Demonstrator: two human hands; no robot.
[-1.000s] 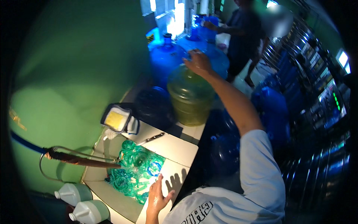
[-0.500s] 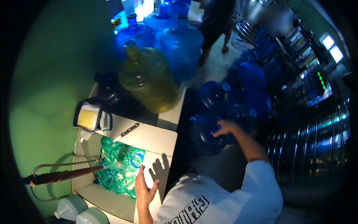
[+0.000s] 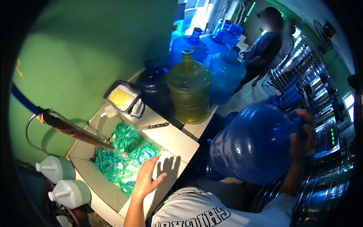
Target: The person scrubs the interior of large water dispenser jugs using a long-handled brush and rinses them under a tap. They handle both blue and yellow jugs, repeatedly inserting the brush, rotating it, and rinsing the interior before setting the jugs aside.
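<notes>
My right hand point(image 3: 303, 132) is wrapped round the neck of a large blue water jug point(image 3: 245, 143). The jug is raised and tipped on its side, its neck toward the right and its ribbed base toward the left. Above the sink's near corner my left hand point(image 3: 148, 177) is held open, fingers out and holding nothing; its shadow falls on the pale tiles. Below it, tangled green plastic strips or rings point(image 3: 124, 149) lie in the tiled sink point(image 3: 123, 208). A kitchen knife point(image 3: 154, 126) rests on the far ledge.
Several upright jugs, including a yellowish one point(image 3: 189, 90), stand beyond the sink. A black tub holds a yellow sponge point(image 3: 120, 97). A wrapped pipe point(image 3: 75, 131) reaches over the sink. Two white jugs point(image 3: 73, 193) sit at lower left. A person point(image 3: 264, 53) stands at far right.
My right hand has lifted the blue jug off the floor, up and to the right. My left hand stays open over the sink's edge. The view has swung, showing more of the room.
</notes>
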